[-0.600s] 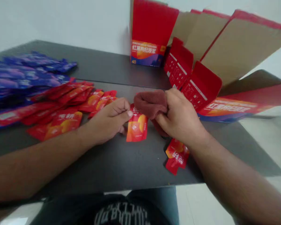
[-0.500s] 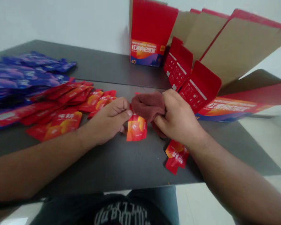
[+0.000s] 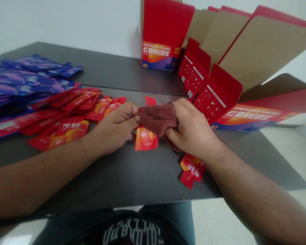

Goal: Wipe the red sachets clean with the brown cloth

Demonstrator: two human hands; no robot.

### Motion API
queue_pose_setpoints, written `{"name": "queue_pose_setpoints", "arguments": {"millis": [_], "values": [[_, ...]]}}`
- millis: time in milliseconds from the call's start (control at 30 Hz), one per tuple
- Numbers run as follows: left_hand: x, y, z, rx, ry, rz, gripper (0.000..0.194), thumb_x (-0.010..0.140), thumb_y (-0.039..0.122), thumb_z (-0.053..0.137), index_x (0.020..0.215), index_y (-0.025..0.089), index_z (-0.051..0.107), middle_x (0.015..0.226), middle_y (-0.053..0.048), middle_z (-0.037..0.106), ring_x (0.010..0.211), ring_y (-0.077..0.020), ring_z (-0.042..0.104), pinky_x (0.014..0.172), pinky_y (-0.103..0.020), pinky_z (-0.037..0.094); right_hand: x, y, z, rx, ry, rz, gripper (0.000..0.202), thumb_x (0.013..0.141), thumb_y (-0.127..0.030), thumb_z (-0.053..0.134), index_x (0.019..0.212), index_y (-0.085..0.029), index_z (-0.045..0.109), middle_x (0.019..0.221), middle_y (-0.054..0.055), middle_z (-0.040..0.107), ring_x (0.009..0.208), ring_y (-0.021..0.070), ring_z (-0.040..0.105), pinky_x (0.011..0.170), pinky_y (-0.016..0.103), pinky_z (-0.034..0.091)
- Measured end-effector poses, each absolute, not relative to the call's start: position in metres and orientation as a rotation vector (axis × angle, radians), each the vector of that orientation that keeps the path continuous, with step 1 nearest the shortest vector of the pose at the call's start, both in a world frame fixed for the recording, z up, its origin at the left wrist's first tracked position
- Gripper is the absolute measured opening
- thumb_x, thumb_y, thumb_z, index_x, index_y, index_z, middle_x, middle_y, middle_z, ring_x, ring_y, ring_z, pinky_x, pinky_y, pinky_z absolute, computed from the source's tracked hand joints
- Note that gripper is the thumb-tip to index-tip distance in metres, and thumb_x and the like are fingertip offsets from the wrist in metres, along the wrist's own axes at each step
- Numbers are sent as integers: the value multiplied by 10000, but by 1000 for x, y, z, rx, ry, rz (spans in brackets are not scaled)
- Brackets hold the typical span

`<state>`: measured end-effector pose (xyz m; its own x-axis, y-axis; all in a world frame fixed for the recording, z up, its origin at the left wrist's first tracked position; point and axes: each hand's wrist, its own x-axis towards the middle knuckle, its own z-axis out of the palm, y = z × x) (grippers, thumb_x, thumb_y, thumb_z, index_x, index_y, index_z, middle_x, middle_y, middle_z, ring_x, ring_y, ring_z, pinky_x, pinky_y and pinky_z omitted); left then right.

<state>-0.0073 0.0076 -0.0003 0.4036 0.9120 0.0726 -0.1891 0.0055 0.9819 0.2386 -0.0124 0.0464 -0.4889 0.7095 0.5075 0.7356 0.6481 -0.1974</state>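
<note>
Near the middle of the grey table, a red and orange pouch [image 3: 147,139] is partly covered by a brown cloth [image 3: 158,117]. My left hand [image 3: 117,127] pinches the left edge of the pouch, its fingers pressed together. The cloth is bunched in my right hand [image 3: 191,127], which presses it over the pouch; a red end of packaging sticks out behind the cloth. Below my right hand, red pouches [image 3: 193,170] lie on the table. The lower fingers of both hands are partly hidden.
At the left, a pile of red pouches [image 3: 73,131] lies beside a heap of blue pouches [image 3: 22,80]. An upright red box [image 3: 159,56] stands at the back of the table [image 3: 112,183]. Open boxes [image 3: 216,93] crowd the right.
Both hands have shifted slightly left, with the cloth and the pouch between them. More of the red end behind the cloth now shows.
</note>
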Motion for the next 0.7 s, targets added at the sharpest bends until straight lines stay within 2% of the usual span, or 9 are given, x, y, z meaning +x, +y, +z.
{"name": "queue_pose_setpoints", "arguments": {"millis": [200,367,500,600,700], "values": [[-15,14,-7,1345,806,1046,196,1027,275,725,925,222,566,829,7,637,677,-129,591,577,-221,486,233,-24,47,-837,-2742,293,207,948,-103,656,1126,-207,663,1224,107,744,1123,261,694,928,382,580],[-9,9,-1,1196,782,1001,212,1028,215,692,924,230,508,742,48,566,573,-101,519,534,-198,441,241,-11,49,-1158,-2329,-43,157,902,-136,655,1017,-230,606,1080,104,697,1029,294,679,886,428,571],[-3,6,6,1168,823,984,197,1017,198,672,910,225,510,727,49,568,573,-110,539,559,-228,504,241,-7,44,-1173,-2239,-96,155,902,-143,649,970,-255,567,1029,90,682,1002,291,673,878,428,566],[-4,7,6,1152,832,1029,235,973,204,732,889,220,512,752,43,599,623,-121,590,593,-237,542,238,-13,43,-1084,-2404,50,171,896,-128,657,994,-248,584,1059,85,695,1003,273,670,868,405,568],[-7,11,3,1186,823,1064,237,951,225,772,888,219,543,740,51,577,587,-104,526,538,-202,469,236,-18,44,-884,-2657,270,196,916,-115,649,1075,-228,631,1143,89,719,1078,265,685,890,381,566]]}}
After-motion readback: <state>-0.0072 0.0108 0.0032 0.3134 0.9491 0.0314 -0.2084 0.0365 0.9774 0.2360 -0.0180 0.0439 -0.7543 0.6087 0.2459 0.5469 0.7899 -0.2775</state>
